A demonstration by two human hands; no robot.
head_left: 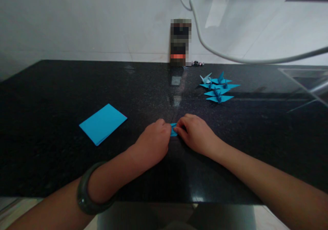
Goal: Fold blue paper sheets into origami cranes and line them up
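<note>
Between my two hands, on the black countertop, lies a small piece of folded blue paper [173, 130], mostly covered by my fingers. My left hand [156, 137] is closed, its curled fingers on the paper's left side. The thumb and fingers of my right hand [193, 131] pinch the paper's right side. To the left rests a stack of blue paper sheets [103, 124], apart from both hands. Beyond my right hand stand several folded paper cranes [219, 98], mostly blue, with one paler crane [206, 78] at the back.
The black countertop [64, 86] meets a white wall [89, 21] at the back. A blurred-out phone-like object [180, 42] leans there, with a small beaded item [198, 63] beside it. A grey cable [230, 57] hangs across the right back. A bangle [88, 192] circles my left wrist.
</note>
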